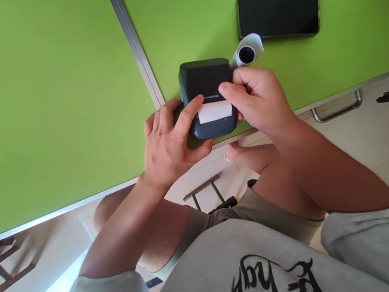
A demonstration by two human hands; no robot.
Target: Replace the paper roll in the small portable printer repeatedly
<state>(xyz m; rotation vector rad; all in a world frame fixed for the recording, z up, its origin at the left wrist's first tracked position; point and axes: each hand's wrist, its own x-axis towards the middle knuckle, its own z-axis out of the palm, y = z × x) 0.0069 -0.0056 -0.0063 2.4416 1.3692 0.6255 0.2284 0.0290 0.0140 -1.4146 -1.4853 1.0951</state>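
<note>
A small dark label printer (206, 81) rests on the green table near its front edge. A short strip of white paper (215, 111) sticks out of the slot across its top. My left hand (168, 142) grips the printer's left side, index finger on the top by the paper and thumb at the front corner. From the right, my right hand (262, 98) holds it, with the thumb pressed on the lid and the other fingers curled at the side, partly hidden. Just behind my right hand lies a white paper roll (256, 43) with a dark round end.
A phone (278, 16) in a case lies face up at the back right of the green table (50, 87). A metal strip (135, 45) runs across the tabletop. Below the front edge are a metal handle (339, 108) and my legs.
</note>
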